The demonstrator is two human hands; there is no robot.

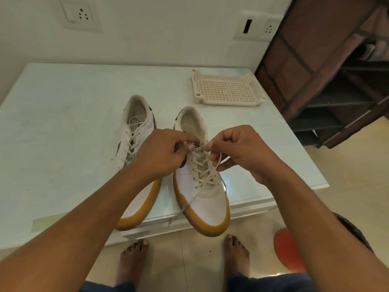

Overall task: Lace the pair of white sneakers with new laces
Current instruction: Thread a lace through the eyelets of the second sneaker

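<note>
"Pale tabletop [63, 123] against a white wall. What sits on it?"

"A pair of white, tan-soled sneakers, side by side at centre frame, toes toward the lower edge. The left-of-centre sneaker [136, 114] is laced; a cream plastic tray [227, 89] lies upper right."

"And the hands?"

"Both are over the centre sneaker [208, 199], near its tongue. The left hand [162, 152] pinches the white lace [202, 167] between thumb and forefinger. The right hand [237, 148] has its fingers [208, 146] pinching the same lace just beside it, with a loop hanging below. One loose end trails down over the toe, past the tabletop's edge."
</note>
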